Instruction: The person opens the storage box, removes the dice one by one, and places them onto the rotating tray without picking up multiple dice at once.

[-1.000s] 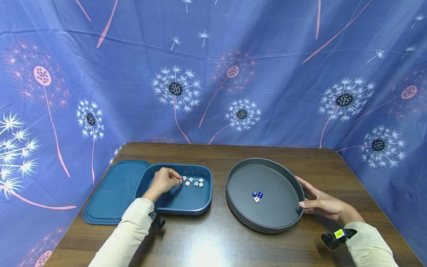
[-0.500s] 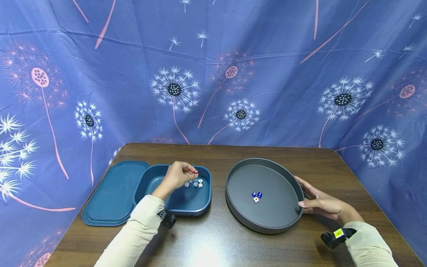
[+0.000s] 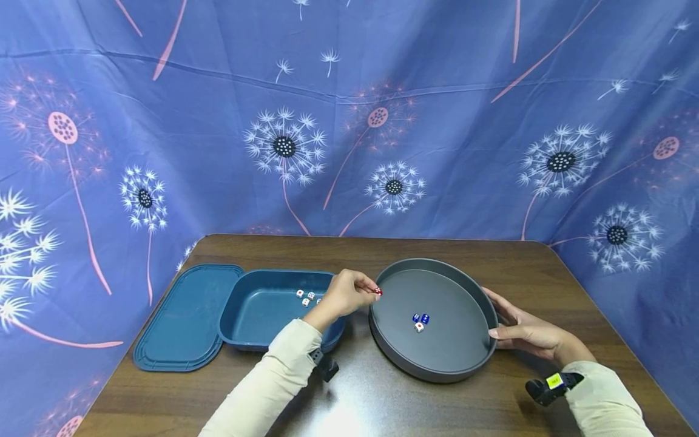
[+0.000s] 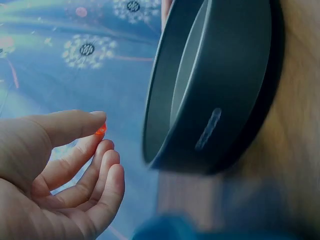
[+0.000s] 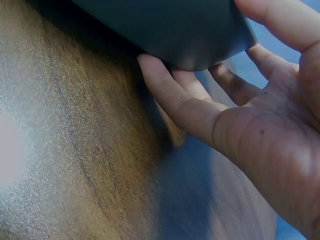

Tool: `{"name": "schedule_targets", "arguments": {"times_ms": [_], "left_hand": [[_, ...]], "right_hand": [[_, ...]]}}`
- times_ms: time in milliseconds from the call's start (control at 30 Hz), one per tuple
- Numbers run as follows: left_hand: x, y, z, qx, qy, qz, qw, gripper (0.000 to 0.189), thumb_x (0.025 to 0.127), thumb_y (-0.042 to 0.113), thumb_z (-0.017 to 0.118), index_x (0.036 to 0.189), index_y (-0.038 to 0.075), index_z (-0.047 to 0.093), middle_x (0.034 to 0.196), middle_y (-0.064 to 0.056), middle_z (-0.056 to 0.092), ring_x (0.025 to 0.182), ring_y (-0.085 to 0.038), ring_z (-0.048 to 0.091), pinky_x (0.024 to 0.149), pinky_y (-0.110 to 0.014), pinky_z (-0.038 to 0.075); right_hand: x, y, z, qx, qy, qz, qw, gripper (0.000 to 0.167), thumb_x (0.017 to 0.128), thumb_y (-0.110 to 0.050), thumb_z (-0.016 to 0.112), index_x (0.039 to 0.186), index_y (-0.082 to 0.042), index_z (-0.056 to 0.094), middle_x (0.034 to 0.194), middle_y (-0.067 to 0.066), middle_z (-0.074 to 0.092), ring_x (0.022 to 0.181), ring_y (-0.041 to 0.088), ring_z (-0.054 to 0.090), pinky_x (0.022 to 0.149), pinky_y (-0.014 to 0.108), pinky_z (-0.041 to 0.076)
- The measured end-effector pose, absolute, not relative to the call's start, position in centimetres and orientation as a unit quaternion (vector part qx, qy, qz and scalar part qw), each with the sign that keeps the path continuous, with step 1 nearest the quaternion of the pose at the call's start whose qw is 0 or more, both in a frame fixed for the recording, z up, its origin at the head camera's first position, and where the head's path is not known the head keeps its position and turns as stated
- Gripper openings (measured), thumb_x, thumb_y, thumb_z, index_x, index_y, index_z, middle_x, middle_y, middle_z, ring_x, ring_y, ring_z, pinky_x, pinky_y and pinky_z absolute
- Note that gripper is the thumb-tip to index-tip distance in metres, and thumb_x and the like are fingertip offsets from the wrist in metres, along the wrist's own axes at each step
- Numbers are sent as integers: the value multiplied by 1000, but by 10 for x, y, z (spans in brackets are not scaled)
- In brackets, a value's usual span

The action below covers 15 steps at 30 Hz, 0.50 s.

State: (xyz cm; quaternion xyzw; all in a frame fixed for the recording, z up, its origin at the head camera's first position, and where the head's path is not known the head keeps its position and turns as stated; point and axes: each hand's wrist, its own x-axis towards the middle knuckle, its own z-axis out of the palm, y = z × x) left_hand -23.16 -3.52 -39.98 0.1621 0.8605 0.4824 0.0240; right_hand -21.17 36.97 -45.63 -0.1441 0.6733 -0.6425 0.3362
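Observation:
My left hand (image 3: 345,296) pinches a red die (image 3: 378,291) between thumb and index finger, at the left rim of a round dark grey pan (image 3: 453,346). The left wrist view shows the same die (image 4: 101,129) at the fingertips, apart from the pan wall (image 4: 230,90). On the pan's floor lie two blue dice (image 3: 425,318) and a white die (image 3: 419,327) close together. With the thumb over the rim and fingers against the outer side and lower edge, my right hand (image 3: 532,334) grips the pan's right side.
Left of the pan stands a blue rectangular box (image 3: 262,315) with several white dice (image 3: 306,302) in it, some hidden behind my left hand. Its flat blue lid (image 3: 185,321) lies farther left on the wooden table (image 3: 382,406). A patterned cloth (image 3: 338,121) hangs behind.
My left hand has lifted the red die out of the blue box and carried it right to the pan's rim. The right hand and pan have stayed in place.

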Motion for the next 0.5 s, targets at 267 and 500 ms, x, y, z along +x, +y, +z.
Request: {"name": "schedule_targets", "arguments": {"times_ms": [267,500], "left_hand": [[-228,-4,-415,194,865,461,38,7,75,6,78,80,7,74,70,1,69,59,1,55,55,-16,45],[-228,15,-427,220,882,415,30,6,75,7,79,77,9,73,67,5,66,59,3,51,58,-13,43]], "right_hand": [[-213,368,-454,-137,684,-633,335,93,93,0,55,152,-22,-13,152,19,-26,126,22,38,94,54,44],[-213,368,-454,-127,691,-630,331,95,91,0,58,152,-21,-12,153,19,-23,126,19,39,94,53,45]]}}
